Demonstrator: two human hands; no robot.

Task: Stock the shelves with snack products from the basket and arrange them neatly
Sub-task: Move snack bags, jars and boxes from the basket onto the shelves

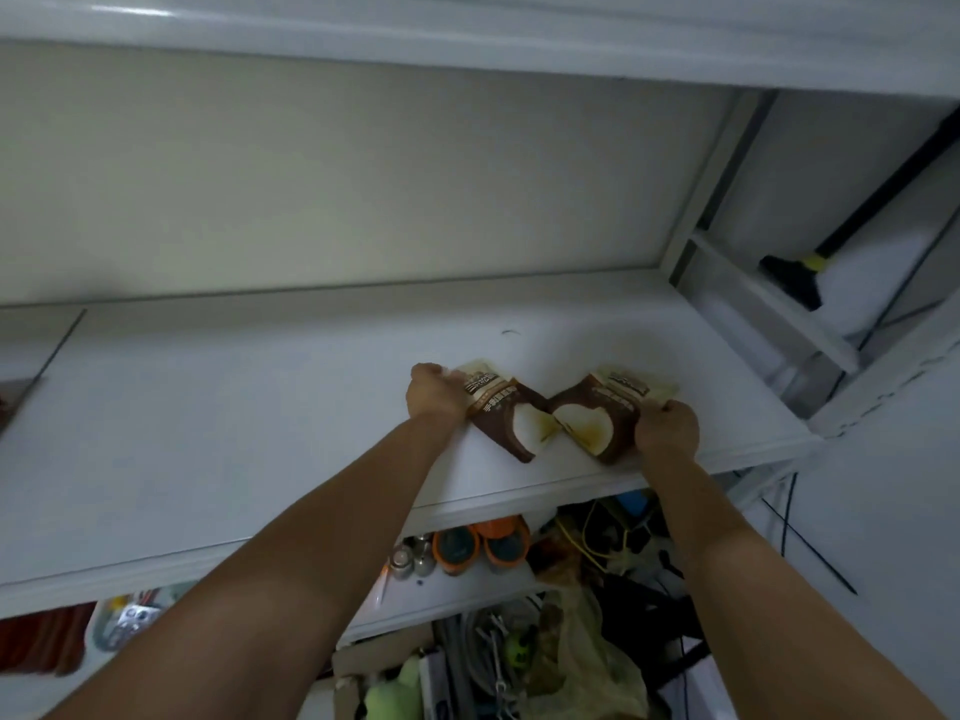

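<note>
The left packet point(506, 415) is printed dark brown, with a cream band bearing dark lettering at its far end and a white, yellow-tinged rounded shape at its near end. The right packet point(597, 418) is printed in the same colours and pattern. The shelf point(208, 407) is finished in plain white, and the back panel point(363, 174) in a duller off-white. At the far right, a broom point(795, 283) is seen in black, ringed by a yellow band. Below the shelf, orange round objects point(455, 550) with dark centres, a yellow cable point(586, 537) and a pale green object point(395, 688) are seen.
</note>
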